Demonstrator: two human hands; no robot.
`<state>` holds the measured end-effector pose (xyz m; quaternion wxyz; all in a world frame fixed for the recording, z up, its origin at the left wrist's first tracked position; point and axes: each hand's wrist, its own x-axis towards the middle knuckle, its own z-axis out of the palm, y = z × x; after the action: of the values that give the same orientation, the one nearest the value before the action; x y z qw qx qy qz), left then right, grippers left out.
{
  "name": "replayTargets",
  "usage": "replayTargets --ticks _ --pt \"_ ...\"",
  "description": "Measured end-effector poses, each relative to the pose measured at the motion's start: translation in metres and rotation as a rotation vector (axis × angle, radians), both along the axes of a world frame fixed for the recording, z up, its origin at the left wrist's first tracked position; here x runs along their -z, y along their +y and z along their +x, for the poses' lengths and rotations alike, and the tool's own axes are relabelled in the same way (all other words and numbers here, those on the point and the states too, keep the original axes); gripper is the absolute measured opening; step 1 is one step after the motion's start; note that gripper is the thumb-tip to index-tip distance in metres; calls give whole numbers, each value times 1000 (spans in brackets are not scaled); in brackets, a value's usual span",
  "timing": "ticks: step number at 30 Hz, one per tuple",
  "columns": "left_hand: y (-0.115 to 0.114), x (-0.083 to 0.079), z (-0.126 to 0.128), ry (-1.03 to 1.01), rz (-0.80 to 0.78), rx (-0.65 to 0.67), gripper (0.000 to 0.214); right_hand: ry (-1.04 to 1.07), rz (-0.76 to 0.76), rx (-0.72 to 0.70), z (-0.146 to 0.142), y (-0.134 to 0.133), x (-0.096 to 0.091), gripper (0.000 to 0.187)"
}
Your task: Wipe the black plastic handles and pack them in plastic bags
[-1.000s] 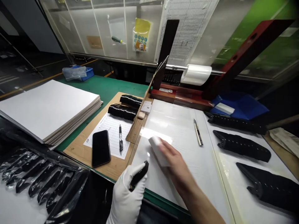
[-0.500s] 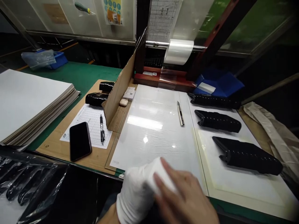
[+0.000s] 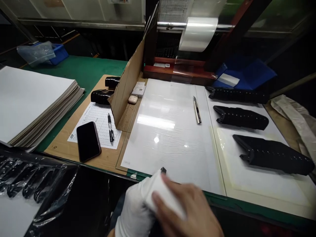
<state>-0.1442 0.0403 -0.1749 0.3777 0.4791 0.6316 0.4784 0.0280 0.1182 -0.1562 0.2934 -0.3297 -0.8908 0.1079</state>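
At the near edge of the table, my left hand (image 3: pixel 138 205) wears a white glove and is closed. A small dark tip of a black part (image 3: pixel 163 170) sticks out above it; the rest of that part is hidden. My bare right hand (image 3: pixel 190 210), blurred by motion, presses a white cloth (image 3: pixel 168 197) against the gloved hand, its fingers bent round the cloth. On the white sheets to the right lie three black ribbed parts, the nearest black ribbed part (image 3: pixel 274 154) being the largest in view. A utility knife (image 3: pixel 197 110) rests on the white work surface (image 3: pixel 158 148).
Left of an upright cardboard divider (image 3: pixel 128 85) lie a phone (image 3: pixel 88 141), a pen (image 3: pixel 110 129) and a printed sheet (image 3: pixel 95 115). A stack of white sheets (image 3: pixel 37 102) is at far left. Behind hangs a roll of clear film (image 3: pixel 198 34); black parts in plastic wrap (image 3: pixel 32 184) lie front left.
The view has tipped downward and shifted slightly left. Both hands stay together, the right still moving with the white cloth, and a dark tip now shows above the glove.
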Motion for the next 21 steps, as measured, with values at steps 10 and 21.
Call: replayTargets --ticks 10,21 --pt "-36 43 2 166 19 -23 44 -20 -1 -160 -9 -6 12 33" --pt "-38 52 10 135 -39 -109 38 9 -8 -220 -10 3 16 28"
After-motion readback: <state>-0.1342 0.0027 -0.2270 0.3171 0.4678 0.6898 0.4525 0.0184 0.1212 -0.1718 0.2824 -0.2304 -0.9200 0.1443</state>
